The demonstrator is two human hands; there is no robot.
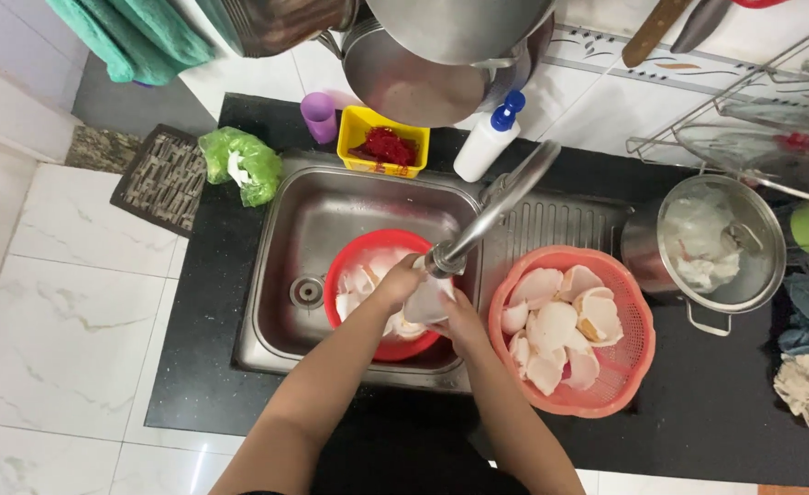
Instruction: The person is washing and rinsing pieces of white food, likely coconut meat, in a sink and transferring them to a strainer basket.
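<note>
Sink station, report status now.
Both hands, left hand and right hand, grip white piece under tap. Red bowl below. Nothing blocking.

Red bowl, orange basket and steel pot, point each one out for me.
red bowl (pixel 345 266), head view, upper left rim.
orange basket (pixel 629 367), head view, bare right inside wall.
steel pot (pixel 771 266), head view, right rim.

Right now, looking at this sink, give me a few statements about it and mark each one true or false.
1. Both hands, left hand and right hand, hold a pale piece under the tap. True.
2. The red bowl sits on the counter. False: it sits inside the sink.
3. The orange basket holds pale pieces. True.
4. The steel pot stands left of the sink. False: it stands to the right.
</note>
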